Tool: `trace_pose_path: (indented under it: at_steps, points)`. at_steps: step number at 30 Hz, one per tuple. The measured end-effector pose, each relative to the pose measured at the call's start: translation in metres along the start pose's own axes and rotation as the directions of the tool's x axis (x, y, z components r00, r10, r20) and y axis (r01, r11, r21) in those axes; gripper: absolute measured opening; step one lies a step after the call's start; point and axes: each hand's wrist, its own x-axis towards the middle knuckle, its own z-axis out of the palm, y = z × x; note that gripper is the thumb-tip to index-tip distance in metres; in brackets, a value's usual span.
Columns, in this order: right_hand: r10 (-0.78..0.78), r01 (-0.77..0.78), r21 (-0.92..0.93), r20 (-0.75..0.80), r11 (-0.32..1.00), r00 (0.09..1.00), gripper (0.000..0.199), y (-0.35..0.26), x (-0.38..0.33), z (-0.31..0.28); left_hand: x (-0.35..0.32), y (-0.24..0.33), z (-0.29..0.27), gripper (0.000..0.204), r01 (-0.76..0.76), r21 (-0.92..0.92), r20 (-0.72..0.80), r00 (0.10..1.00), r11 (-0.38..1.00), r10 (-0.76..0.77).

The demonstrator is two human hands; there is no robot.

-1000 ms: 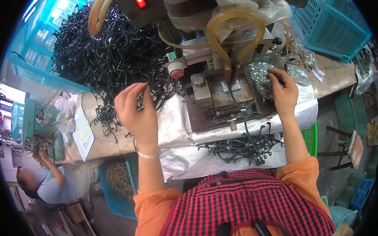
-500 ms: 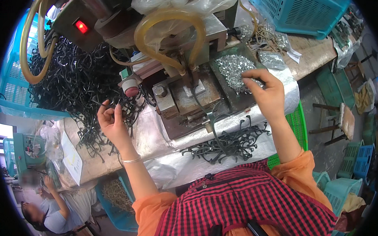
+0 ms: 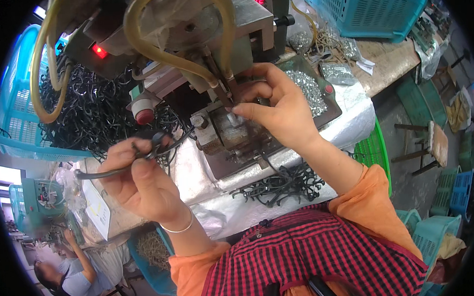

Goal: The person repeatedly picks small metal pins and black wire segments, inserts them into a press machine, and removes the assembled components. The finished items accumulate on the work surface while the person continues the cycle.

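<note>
My left hand (image 3: pixel 146 191) is closed around a thin, curved black plastic piece (image 3: pixel 160 141), raised in front of a heap of similar black pieces (image 3: pixel 87 104). At the bench press, my right hand (image 3: pixel 285 111) is pinched at thumb and forefinger, right beside the metal die block (image 3: pixel 236 129) and under the press's narrow tooling rods (image 3: pixel 225 87). Whatever sits between those fingertips is too small to make out. Behind that hand lies a tray of small shiny metal parts (image 3: pixel 310 94), partly covered by it.
A round red push button (image 3: pixel 144 116) stands left of the die. More black pieces (image 3: pixel 281 186) lie on the foil-covered front edge. Blue baskets (image 3: pixel 374 10) stand at the back right, a green basket (image 3: pixel 372 152) by my right elbow. Another person (image 3: pixel 78 276) sits at far left.
My right hand has moved left from the metal parts to the die. My left hand has lifted a black piece from the heap, nearer to me. The view has shifted slightly.
</note>
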Motion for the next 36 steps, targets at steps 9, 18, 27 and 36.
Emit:
trace_pose_path:
  at_steps: [9,18,27,36]
  points:
    - [-0.187,0.169,-0.521,0.018,0.837,0.982,0.04,-0.004,-0.02,-0.033,-0.012,-0.01,0.015,0.022,-0.201,0.244,0.224,0.963,0.949,0.146]
    - [-0.482,0.128,-0.953,-0.021,0.275,0.876,0.012,0.064,-0.011,-0.114,-0.028,-0.017,0.043,0.022,-0.558,0.349,0.744,0.653,0.753,0.14]
    - [-0.468,0.085,-0.899,-0.142,0.431,0.872,0.008,0.062,-0.013,-0.118,-0.024,-0.021,0.046,0.029,-0.479,0.29,0.707,0.691,0.828,0.152]
    - [-0.282,0.002,-0.629,-0.346,0.778,0.895,0.012,0.07,-0.024,-0.11,-0.057,0.005,-0.007,0.018,-0.29,0.772,0.279,0.954,0.566,0.109]
